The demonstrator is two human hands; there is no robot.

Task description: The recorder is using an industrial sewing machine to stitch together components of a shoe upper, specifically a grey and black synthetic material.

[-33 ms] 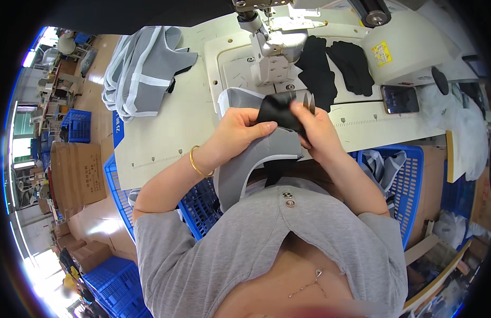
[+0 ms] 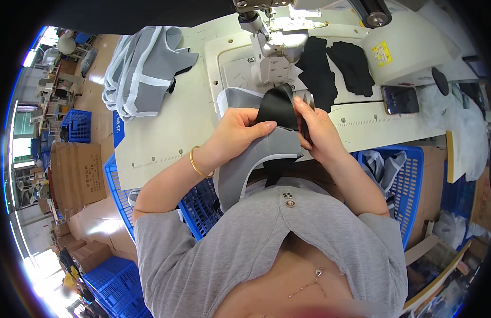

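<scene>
Left hand (image 2: 235,132) pinches glossy black fabric strip (image 2: 274,110) below white metal sewing-machine head (image 2: 269,68); right hand (image 2: 321,133) clasps pointed metal snips (image 2: 309,99); slip so close might nick strip.

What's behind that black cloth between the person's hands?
Grey fabric shows past the upper left of the black cloth, and a grey panel shows below. Whatever lies directly behind is covered; I can't tell whether those grey parts join.

The camera sits up on the head and looks down, quite near the left hand (image 2: 232,132) and right hand (image 2: 321,131). Its wide, bendy view takes in the table (image 2: 195,100) and shirt (image 2: 256,238).
</scene>
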